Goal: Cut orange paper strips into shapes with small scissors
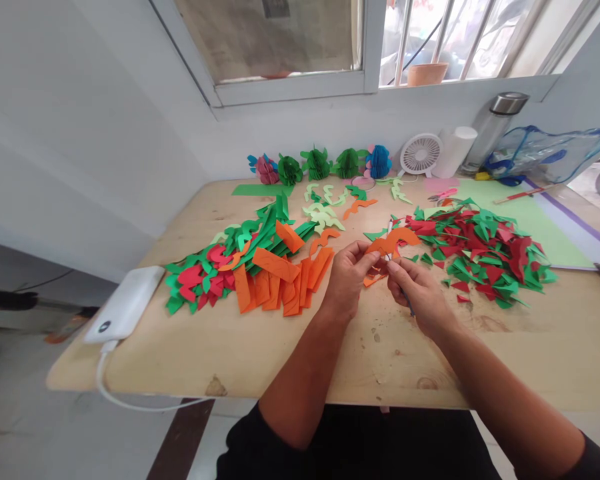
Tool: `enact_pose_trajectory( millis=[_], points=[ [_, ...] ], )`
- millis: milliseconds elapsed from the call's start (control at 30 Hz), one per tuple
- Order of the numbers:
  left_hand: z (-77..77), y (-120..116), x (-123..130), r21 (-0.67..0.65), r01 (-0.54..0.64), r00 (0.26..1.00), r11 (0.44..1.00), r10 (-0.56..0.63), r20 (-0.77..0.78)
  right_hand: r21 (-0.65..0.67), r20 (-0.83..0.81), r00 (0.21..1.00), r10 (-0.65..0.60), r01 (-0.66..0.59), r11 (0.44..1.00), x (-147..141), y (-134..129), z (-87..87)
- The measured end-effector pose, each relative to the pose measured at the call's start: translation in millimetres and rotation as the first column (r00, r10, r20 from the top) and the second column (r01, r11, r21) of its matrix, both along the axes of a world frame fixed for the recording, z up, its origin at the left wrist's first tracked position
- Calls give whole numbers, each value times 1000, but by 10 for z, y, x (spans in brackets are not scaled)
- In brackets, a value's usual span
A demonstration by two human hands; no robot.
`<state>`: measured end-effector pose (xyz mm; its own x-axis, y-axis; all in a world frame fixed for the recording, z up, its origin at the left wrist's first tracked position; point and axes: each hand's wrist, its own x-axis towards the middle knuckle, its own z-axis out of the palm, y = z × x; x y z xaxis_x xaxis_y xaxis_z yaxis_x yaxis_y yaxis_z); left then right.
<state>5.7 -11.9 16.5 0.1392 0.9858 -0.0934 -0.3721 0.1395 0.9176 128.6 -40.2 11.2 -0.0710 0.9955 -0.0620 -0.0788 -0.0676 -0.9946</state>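
From my remote view, my left hand (349,275) pinches a curved orange paper piece (403,237) above the desk (180,360), while my right hand (420,293) grips a mostly hidden tool with a dark handle (409,303) close against it. I see folded orange strips (275,273) lying to the left, red-and-green scraps (495,257) heaped right.

1. The curved piece (404,236) I hold is bright orange.
2. My paper strips (274,267) are orange too, marked with faint curved lines.
3. The heap (495,247) on my right mixes red and green.
4. My tabletop (180,363) is pale tan with brown knots.
5. Of my honeycomb figures (316,163), three are green; two mix blue and pink.
6. My sleeves (260,440) are black.
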Motion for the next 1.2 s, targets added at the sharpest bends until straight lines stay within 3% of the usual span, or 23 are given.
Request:
enact_pose_trajectory(
  millis=[1200],
  points=[
    [-2,6,2,-6,3,1000,1000,-3,11,-16,-12,1000,11,-11,1000,5,3,-8]
  ],
)
